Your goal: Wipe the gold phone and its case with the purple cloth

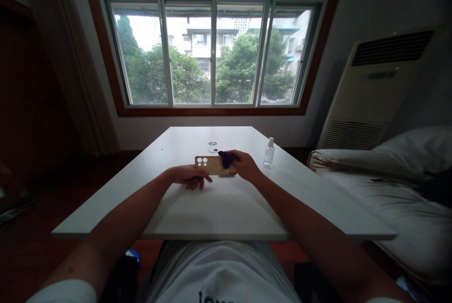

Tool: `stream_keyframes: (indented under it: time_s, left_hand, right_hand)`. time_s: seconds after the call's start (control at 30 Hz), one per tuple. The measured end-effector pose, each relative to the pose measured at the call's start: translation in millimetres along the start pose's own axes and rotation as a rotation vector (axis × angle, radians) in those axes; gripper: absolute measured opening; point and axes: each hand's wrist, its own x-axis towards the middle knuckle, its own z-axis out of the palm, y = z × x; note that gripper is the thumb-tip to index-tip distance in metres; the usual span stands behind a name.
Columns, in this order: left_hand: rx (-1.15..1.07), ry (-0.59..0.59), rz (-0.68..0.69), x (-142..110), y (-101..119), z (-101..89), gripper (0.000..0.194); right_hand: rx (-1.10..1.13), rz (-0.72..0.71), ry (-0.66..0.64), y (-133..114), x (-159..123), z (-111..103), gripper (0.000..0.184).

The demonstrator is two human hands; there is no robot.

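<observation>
A yellowish phone case [213,165] with several round camera holes at its left end is held up over the white table. My left hand [189,176] grips its left end, thumb along the lower edge. My right hand [245,164] is closed on a dark purple cloth [228,159], which lies against the right part of the case. Part of a thin dark-edged object [226,175] shows just below the case; I cannot tell what it is. Right of my right hand, a clear spray bottle [269,153] with a white cap stands upright.
On the white table [169,216], beyond the case, lies a small flat round item [212,146] with dark and white parts. A pale sofa [395,190] is at the right, by a floor-standing air conditioner [374,91]. The window [212,53] is behind the table.
</observation>
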Motion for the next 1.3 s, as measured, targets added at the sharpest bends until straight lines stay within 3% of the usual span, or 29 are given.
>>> stream_keyframes:
  time_s: [0.1,0.33,0.57,0.67,0.83,1.07,1.3]
  left_hand:
    - [0.054,-0.13,-0.104,-1.0,-0.2,-2.1,0.05]
    - [0.111,-0.049,-0.176,14.0,-6.4,-0.4,0.049]
    - [0.161,-0.022,-0.158,13.4,-5.2,2.5,0.042]
    - [0.182,-0.007,-0.162,13.0,-4.3,2.9,0.035]
    - [0.179,-0.004,-0.157,15.8,-6.9,1.8,0.034]
    - [0.193,-0.027,-0.134,15.4,-7.5,0.9,0.053]
    - [0.163,-0.034,-0.137,16.9,-8.1,-0.1,0.053]
  right_hand:
    - [-0.047,0.006,-0.042,-2.1,-1.7,2.0,0.042]
    - [-0.301,-0.078,-0.124,-10.6,-10.2,12.0,0.038]
    - [-0.517,-0.392,-0.21,-42.0,-29.7,35.5,0.066]
    - [-0.521,-0.455,-0.254,-50.9,-34.1,39.4,0.075]
    - [-0.529,-0.394,-0.246,-45.7,-29.2,39.3,0.045]
    - [-0.599,-0.28,-0.238,-40.0,-21.2,35.9,0.032]
    - [-0.631,-0.202,-0.282,-39.2,-13.5,27.7,0.028]
